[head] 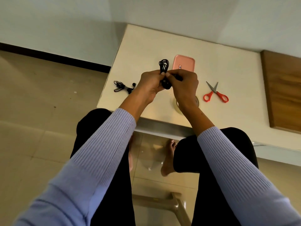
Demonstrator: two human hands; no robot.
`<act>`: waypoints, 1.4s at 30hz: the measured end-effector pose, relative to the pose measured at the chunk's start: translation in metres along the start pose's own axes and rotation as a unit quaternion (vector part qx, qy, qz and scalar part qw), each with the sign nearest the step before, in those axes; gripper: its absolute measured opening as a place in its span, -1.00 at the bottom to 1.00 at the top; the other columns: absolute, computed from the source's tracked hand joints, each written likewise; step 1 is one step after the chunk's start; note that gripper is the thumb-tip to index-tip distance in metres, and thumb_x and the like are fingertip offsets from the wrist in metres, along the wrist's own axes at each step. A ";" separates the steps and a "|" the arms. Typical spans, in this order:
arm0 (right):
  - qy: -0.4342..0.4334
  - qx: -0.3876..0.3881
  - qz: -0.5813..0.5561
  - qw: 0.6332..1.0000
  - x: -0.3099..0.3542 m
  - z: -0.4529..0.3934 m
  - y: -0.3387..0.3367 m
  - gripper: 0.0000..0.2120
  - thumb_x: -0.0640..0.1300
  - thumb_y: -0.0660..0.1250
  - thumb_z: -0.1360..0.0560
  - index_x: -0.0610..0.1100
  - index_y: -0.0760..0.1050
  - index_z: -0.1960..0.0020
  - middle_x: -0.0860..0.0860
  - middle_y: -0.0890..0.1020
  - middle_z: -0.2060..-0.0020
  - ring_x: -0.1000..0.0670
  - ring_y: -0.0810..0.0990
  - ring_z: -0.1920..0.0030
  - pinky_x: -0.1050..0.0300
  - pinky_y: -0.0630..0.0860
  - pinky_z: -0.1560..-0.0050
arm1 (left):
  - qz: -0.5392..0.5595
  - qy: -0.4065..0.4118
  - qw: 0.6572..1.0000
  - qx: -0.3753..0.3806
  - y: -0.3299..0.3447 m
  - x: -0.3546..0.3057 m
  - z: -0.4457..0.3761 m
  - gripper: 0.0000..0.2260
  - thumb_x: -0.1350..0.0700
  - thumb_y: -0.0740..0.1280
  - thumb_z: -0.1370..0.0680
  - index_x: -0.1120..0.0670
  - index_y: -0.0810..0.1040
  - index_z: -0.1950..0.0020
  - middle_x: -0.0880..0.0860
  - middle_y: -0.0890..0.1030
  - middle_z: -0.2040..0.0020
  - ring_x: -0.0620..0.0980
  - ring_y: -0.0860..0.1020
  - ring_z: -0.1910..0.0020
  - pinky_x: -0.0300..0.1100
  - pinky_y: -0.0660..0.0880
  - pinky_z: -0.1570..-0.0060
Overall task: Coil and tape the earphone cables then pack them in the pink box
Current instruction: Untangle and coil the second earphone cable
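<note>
Your left hand and right hand meet at the centre of the frame above the white table, both with fingers curled and pinching a black coiled earphone cable whose loops stick up above your knuckles. The pink box lies closed on the table just behind your right hand, a second earphone cable lies to the left near the table edge, and red-handled scissors lie to the right. A tape roll shows partly under your right wrist.

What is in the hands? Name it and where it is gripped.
A coiled black earphone cable, gripped round its middle by the left hand and right hand; loops stick out above the fingers.
</note>
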State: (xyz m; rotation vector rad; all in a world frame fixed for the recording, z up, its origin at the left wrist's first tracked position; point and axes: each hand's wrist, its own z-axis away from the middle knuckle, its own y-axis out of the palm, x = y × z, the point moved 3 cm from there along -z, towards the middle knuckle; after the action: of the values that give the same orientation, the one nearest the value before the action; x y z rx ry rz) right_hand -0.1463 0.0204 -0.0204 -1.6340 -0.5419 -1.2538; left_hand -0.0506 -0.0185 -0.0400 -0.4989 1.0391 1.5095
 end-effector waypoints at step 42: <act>-0.075 0.001 0.055 0.996 0.001 -0.008 0.003 -0.84 -0.16 0.38 -0.48 -0.06 0.62 -0.06 0.10 0.60 0.09 0.18 0.54 0.11 0.50 0.41 0.15 | 0.090 -0.014 0.996 -0.005 0.001 0.000 -0.012 -0.89 0.17 0.34 -0.54 0.20 0.60 0.11 0.08 0.66 0.34 0.00 0.67 0.30 -0.10 0.63 0.17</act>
State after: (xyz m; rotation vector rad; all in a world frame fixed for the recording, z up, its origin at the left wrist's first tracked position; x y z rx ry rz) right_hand -0.1472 0.0120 -0.0210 -1.7419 -0.5376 -1.0562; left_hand -0.0543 -0.0286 -0.0462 -0.3982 1.0773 1.6775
